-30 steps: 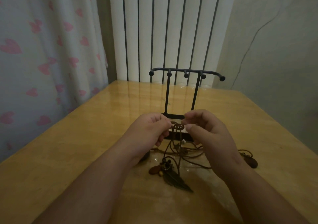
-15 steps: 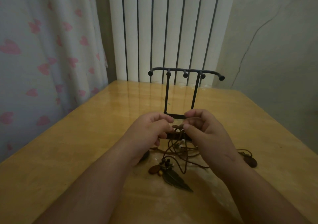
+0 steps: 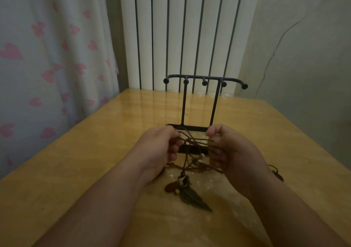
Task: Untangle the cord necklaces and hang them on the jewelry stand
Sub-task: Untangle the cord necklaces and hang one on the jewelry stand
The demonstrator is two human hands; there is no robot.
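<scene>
Untangling, centre frame — left hand [image 3: 159,152] and right hand [image 3: 235,152] pinch the cord necklaces [image 3: 191,140] taut; next, one loop likely needs freeing.

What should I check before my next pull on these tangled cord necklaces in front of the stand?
1. Grip: left hand and right hand each pinch the cords: ok.
2. Cords separated: they cross between the hands in a tangle: not ok.
3. Jewelry stand upright, pegs bare: ok.
4. Feather pendant lies on the table, clear of both hands: ok.
5. Which strand belongs to which necklace: cannot tell.
</scene>
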